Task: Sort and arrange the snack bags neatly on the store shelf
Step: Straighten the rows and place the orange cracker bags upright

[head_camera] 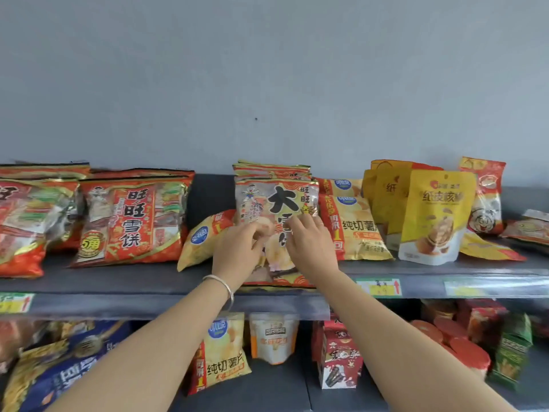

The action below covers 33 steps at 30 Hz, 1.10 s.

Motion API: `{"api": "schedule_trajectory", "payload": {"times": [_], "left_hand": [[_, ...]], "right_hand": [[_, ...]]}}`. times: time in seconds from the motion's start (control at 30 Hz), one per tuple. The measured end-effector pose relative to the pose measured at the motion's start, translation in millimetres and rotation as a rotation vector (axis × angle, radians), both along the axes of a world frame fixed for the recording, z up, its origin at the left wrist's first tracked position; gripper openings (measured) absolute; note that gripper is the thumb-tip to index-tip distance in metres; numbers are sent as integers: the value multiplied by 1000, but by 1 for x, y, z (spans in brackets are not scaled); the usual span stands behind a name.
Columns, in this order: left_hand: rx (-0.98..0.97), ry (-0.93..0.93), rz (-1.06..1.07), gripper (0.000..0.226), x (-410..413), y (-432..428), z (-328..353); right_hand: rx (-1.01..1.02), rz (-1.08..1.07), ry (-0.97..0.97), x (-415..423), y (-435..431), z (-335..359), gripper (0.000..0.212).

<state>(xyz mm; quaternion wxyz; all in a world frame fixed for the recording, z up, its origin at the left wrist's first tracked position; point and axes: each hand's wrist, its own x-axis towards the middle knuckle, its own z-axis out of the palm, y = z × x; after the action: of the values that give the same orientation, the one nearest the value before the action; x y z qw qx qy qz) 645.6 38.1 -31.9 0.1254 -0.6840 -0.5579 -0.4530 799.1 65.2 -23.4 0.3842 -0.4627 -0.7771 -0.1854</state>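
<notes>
Rice-cracker bag (276, 200): it stands upright at the front of a stack of like bags (271, 169) on the upper shelf (148, 281). Its bottom edge sits right at the shelf lip and seems to hang slightly over it.
Left hand (237, 248): the grip is closed. The fingers curl in on the lower front of the bag and appear to pinch the film.
Right hand (310, 242): the grip is loose. The fingers are spread and lie against the bag's face, pressing more than clasping.
Risk, tipping: with its base this far forward, the bag could topple off the lip onto the lower shelf if both hands let go.
Risk, crushing: a hard press on the face may crack the crackers inside.
Risk, neighbour on the left: a yellow chip bag (199, 242) leans askew, touching the bag's side. Sliding the bag back could wedge it or knock it flat.
Risk, neighbours on the right: the potato-chip bags (356, 227) stand just beside it, so a sideways nudge may tilt them into the walnut pouch (433, 215).
Risk, stack: the bags behind sit unevenly and may slump if pushed.
</notes>
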Motion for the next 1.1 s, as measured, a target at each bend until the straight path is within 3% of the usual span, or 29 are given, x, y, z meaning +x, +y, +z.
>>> {"api": "schedule_trajectory", "payload": {"times": [0.13, 0.27, 0.4, 0.47, 0.57, 0.7, 0.8, 0.87, 1.0, 1.1], "left_hand": [[-92, 20, 174, 13, -83, -16, -15], [-306, 0, 264, 32, -136, -13, -31], [-475, 90, 315, 54, -158, -1, -43], [-500, 151, 334, 61, -163, 7, -44], [-496, 207, 335, 62, -166, 21, -40], [-518, 196, 301, 61, -169, 38, -39], [-544, 143, 260, 62, -172, 46, -41], [-557, 46, 215, 66, -175, 48, -41], [-499, -347, -4, 67, -176, 46, -31], [-417, -594, -72, 68, -165, 40, -14]], "right_hand": [[-66, 144, -73, -70, -13, -2, 24], [-421, 208, 47, -129, -12, -5, 22], [-1131, 246, 604, -179, 9, -13, 49], [-1295, 237, 963, -196, 23, -15, 73], [-1188, 169, 1282, -208, 46, -19, 103], [-1104, 124, 1517, -224, 68, -24, 109], [-1080, 67, 1445, -230, 81, -26, 91], [-953, 74, 1433, -231, 86, -25, 73], [-752, 119, 1340, -230, 72, -13, 42], [-653, 202, 1325, -223, 55, 1, 32]]}}
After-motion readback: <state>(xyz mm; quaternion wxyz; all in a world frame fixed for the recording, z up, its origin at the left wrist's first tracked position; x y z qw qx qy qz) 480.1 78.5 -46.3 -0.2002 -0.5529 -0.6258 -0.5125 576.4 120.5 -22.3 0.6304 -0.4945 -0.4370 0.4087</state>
